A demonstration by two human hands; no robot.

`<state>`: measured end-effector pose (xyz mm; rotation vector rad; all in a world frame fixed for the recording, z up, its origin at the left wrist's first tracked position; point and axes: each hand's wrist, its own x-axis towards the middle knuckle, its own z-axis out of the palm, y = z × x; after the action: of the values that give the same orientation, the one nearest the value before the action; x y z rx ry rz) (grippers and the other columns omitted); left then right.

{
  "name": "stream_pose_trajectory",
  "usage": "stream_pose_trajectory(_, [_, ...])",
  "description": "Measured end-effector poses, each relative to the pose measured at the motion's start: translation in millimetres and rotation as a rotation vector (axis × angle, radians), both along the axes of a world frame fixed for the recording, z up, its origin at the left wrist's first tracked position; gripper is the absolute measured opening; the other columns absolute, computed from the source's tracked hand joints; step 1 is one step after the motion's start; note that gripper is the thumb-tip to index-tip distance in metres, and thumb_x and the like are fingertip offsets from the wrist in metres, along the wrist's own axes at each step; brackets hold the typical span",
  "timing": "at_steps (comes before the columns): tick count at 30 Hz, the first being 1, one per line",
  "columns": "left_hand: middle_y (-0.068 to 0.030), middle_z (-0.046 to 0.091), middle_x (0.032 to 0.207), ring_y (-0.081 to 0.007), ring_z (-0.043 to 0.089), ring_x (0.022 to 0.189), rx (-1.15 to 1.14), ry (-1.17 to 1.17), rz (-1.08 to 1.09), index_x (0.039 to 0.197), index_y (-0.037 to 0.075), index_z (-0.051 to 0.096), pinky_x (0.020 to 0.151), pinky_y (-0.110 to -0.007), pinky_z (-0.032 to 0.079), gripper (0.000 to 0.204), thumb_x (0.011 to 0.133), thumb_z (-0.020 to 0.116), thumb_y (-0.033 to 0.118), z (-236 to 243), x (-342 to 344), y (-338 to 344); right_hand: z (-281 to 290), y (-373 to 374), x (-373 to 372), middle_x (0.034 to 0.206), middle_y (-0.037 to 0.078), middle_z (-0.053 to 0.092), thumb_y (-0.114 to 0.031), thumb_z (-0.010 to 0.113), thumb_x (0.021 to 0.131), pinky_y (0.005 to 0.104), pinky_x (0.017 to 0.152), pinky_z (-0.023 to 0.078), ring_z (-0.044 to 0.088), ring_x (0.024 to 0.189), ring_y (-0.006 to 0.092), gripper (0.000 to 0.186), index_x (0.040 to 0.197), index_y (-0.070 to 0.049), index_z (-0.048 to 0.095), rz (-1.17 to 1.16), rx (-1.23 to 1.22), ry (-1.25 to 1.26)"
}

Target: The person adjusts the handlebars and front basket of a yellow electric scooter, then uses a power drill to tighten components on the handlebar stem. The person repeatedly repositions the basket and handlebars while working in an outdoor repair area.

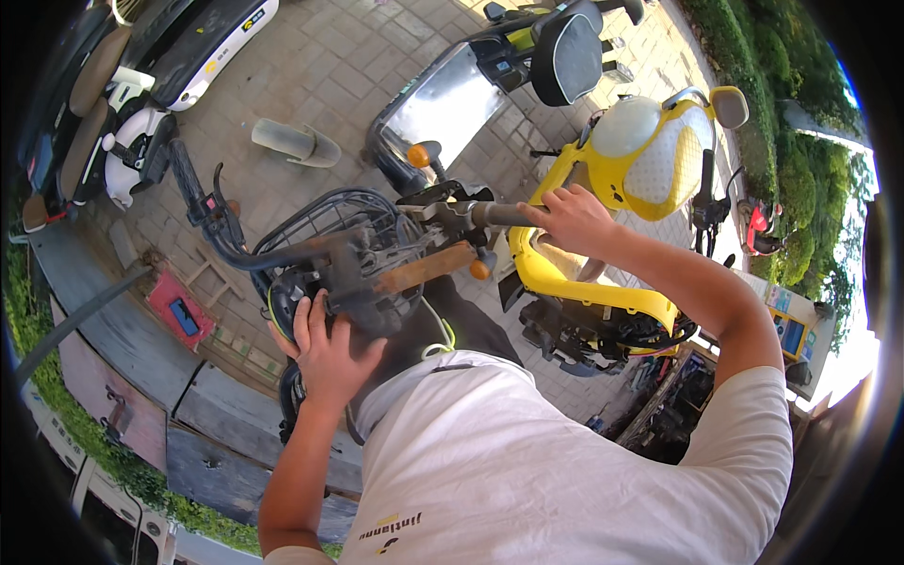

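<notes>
Grey paving [320, 80] underlies one dark round tube [501, 216] (pointing rightward, lengthwise); right hand [572, 221] grips its end, left hand [328, 358] lies splayed against one black rounded housing [288, 294].

It's prob. an outdr scooter-repair yd, w/ scooters [659, 188], loose mudguard [287, 141], pavers [344, 61] & hedge [753, 122].

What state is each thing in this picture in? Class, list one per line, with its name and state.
Grey cylindrical grip: gripped by the right hand.
Dark rounded plastic part: under the left hand.
Ribbed black handlebar grip: no hand on it.
Bright-yellow plastic scooter body: standing on the paving.
Grey curved piece: lying on the paving.
Red tray: holding a flat blue object.
</notes>
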<state>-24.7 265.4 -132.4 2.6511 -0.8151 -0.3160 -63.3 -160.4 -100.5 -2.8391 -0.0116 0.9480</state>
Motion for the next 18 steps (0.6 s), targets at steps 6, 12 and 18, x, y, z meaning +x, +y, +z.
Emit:
stream_pose_trajectory(6, [-0.0115, 0.044, 0.144, -0.0319, 0.029, 0.139, 0.002, -0.023, -0.003, 0.105, 0.011, 0.064, 0.109, -0.072, 0.002, 0.054, 0.070, 0.075, 0.051, -3.5, 0.1, -0.3, -15.6, 2.4, 8.8, 0.068, 0.012, 0.057, -0.039, 0.065, 0.089, 0.0380, 0.057, 0.047, 0.060, 0.061, 0.0239, 0.047, 0.124, -0.007, 0.064, -0.521, 0.231, 0.141])
stream_pose_trajectory(12, [-0.0118, 0.044, 0.143, -0.0315, 0.030, 0.138, -0.016, -0.033, -0.004, 0.107, 0.012, 0.064, 0.110, -0.072, 0.003, 0.056, 0.069, 0.075, 0.051, -4.1, 1.9, 0.2, 0.4, 9.5, 13.8, 0.072, 0.013, 0.058, -0.035, 0.070, 0.088, 0.0333, 0.058, 0.047, 0.060, 0.065, 0.0217, 0.048, 0.123, -0.002, 0.062, -0.704, 0.214, 0.306])
stream_pose_trajectory(18, [-0.0117, 0.044, 0.143, -0.0321, 0.031, 0.138, -0.018, -0.064, -0.010, 0.107, 0.014, 0.066, 0.110, -0.071, 0.003, 0.056, 0.070, 0.073, 0.054, -7.3, -0.2, 1.9, -8.7, 16.0, 4.0, 0.089, 0.014, 0.062, -0.030, 0.071, 0.082, 0.0350, 0.061, 0.052, 0.066, 0.075, 0.0264, 0.062, 0.136, -0.006, 0.050, 0.473, -0.309, -0.079])
